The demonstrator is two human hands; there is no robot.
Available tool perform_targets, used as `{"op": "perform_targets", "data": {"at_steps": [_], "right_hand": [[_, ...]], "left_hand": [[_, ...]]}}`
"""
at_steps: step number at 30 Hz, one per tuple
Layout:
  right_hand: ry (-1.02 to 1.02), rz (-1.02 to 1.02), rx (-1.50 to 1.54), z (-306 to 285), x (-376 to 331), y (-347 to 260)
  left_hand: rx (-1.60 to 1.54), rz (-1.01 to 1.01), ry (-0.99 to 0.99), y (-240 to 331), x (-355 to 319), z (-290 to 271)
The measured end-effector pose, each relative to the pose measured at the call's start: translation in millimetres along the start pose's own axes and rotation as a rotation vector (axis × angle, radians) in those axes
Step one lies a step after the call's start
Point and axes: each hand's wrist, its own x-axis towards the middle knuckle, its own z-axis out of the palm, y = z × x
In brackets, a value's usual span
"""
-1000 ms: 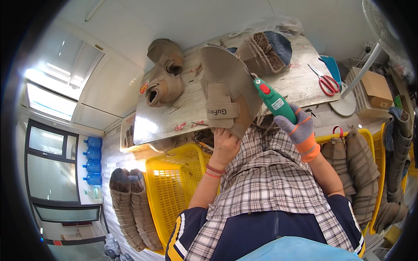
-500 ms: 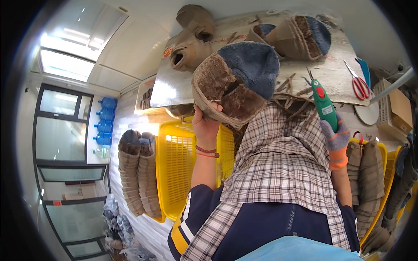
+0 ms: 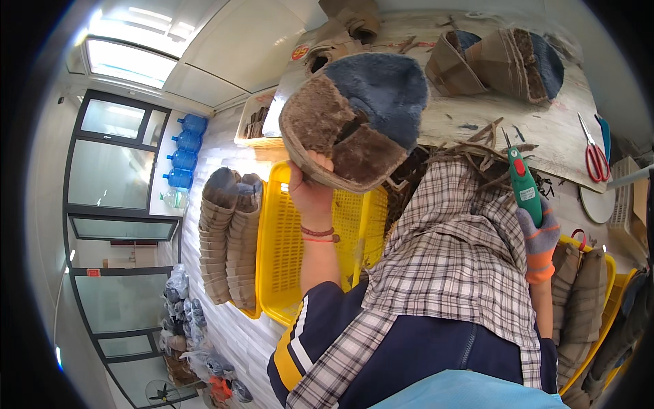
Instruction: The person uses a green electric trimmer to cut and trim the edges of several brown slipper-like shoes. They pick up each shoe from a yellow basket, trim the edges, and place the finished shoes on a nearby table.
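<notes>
My bare left hand (image 3: pixel 312 191), a beaded bracelet and red cord on its wrist, grips the lower edge of a cap-shaped piece (image 3: pixel 385 95). Brown and blue plush lines the piece, its opening turned up toward me. It is held up between the table's front edge and a yellow basket (image 3: pixel 274 235). At the right, my right hand (image 3: pixel 538 238), in a grey and orange glove, is closed around green electric scissors (image 3: pixel 526 187) with a red button. Their thin metal tip points away from me, apart from the piece. Brown trimmed strips (image 3: pixel 487 146) lie beside the tip.
More plush-lined pieces (image 3: pixel 507 65) lie on the worn table (image 3: pixel 456 112). Red-handled scissors (image 3: pixel 597 160) rest at its right. Nested stacks (image 3: pixel 221 238) stand left of the basket; more stacks (image 3: pixel 582 300) fill a yellow basket at my right. Blue water bottles (image 3: pixel 184 159) line the wall.
My left hand has carried the piece leftward relative to the table, more over the yellow basket. The whole view has shifted; the right hand keeps its hold on the green electric scissors.
</notes>
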Motion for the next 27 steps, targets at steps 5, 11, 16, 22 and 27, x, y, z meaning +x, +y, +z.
{"op": "perform_targets", "data": {"at_steps": [5,11,16,22,27], "right_hand": [[0.011,0.044,0.050,-1,-6,0],[0.034,0.051,0.048,2,-6,-5],[0.028,0.043,0.077,7,-5,-12],[0.101,0.135,0.029,0,-10,-13],[0.083,0.126,-0.073,-2,-10,-22]], "left_hand": [[0.954,0.557,0.122,62,1,55],[2.318,0.954,-0.212,61,69,57],[2.441,0.815,-0.450,23,171,-2],[2.428,0.734,-0.505,36,252,-24],[2.253,0.619,-0.232,31,267,-20]]}}
